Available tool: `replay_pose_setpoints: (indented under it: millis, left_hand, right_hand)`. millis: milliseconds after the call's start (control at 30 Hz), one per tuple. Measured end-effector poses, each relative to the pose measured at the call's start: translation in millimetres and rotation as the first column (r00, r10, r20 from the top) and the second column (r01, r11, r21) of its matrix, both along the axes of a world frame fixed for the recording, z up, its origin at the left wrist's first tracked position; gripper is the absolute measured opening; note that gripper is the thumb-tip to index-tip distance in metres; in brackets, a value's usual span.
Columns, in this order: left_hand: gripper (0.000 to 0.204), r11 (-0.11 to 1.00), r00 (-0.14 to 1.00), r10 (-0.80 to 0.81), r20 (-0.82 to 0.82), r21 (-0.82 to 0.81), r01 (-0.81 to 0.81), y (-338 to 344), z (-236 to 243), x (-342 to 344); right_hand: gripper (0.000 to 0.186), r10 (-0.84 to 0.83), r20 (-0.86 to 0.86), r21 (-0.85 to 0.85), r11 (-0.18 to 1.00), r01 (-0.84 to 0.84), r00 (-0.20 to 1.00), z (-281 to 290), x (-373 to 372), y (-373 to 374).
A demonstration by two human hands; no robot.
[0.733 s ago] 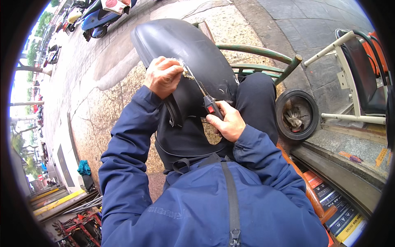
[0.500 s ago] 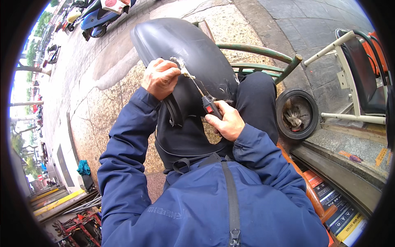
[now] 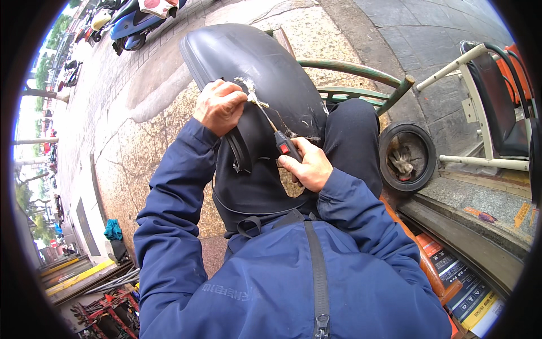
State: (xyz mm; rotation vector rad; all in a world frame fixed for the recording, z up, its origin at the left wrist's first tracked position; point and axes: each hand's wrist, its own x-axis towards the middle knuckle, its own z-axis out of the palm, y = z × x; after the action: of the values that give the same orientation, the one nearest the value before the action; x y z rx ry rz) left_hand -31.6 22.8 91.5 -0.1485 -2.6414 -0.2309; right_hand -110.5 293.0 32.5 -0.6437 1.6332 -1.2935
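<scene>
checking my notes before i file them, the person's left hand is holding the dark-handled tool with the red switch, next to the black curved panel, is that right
Not quite: the head view shows the right hand, not the left, holding the dark-handled tool with the red switch, next to the black curved panel.

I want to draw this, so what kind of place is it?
Looks like an outdoor spot, maybe a small roadside workshop: a blue scooter stands on the paving, and the right hand holds a tool at a curved black shell.
</scene>
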Motion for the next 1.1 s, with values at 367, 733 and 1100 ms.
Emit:
replay_pose_setpoints:
  millis: [367,733,1100]
  left_hand:
    - [0.018,0.999,1.000,0.020,-0.005,0.030,-0.020,-1.5,-3.2,0.3]
    - [0.016,0.999,0.999,0.031,0.029,0.019,-0.032,-2.3,-1.9,1.1]
    - [0.017,0.999,1.000,0.016,-0.013,0.031,-0.016,-1.8,-2.3,-0.4]
  right_hand:
    - [0.047,0.002,0.024,-0.007,1.000,-0.002,1.000,-6.4,2.7,-1.8]
    - [0.046,-0.011,0.032,0.009,1.000,0.010,0.999,-6.7,3.2,-3.1]
    - [0.035,0.014,0.022,-0.013,1.000,-0.014,1.000,-5.9,3.1,-3.6]
